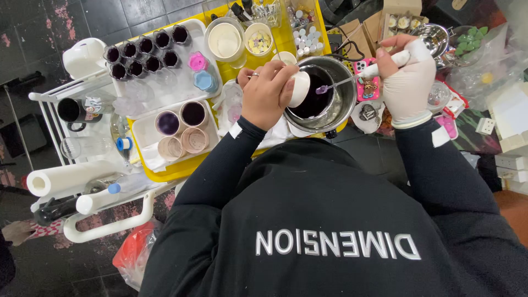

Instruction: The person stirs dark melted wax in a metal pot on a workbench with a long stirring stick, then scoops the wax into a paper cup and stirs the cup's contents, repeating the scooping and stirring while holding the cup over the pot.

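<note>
Yellow worktop (286, 38) over dark tiles, crowded with cups. My left hand (267, 93) grips a small white cup (300, 88) tilted at the steel pot (346, 82) of dark liquid; my gloved right hand (407, 77) clamps a spoon (344, 82). Step in hand: filling the cup. Next move demands a steady, level transfer.

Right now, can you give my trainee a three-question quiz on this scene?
1. True or false: the right hand wears a white glove.
2. What does the left hand tilt over the metal pot? A) small white cup B) paper roll C) phone
3. What colour is the liquid in the pot?

Key: 1 true. 2 A, the cup. 3 dark purple.
</note>
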